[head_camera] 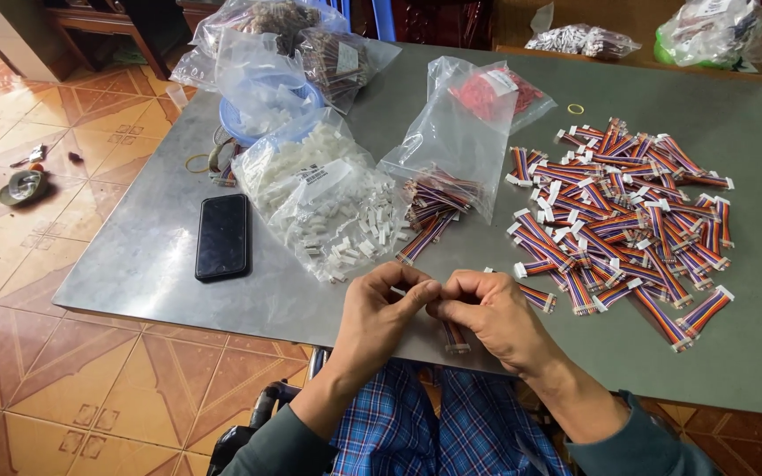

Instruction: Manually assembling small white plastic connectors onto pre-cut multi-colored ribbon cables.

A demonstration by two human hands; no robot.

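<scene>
Both hands, left hand [381, 308] and right hand [487, 316], pinch one striped ribbon cable [454, 337] with a small white connector [398, 290] at the near desk [160, 247] edge (big finished pile [623, 211] right, connector bag [328, 198] still pretty full).

left hand [381, 313] + right hand [491, 317]: pinching ribbon cable [454, 338] | table [160, 256]

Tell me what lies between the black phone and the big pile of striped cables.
In the head view: a bag of white connectors, then an open bag spilling striped cables, between phone and pile.
</scene>
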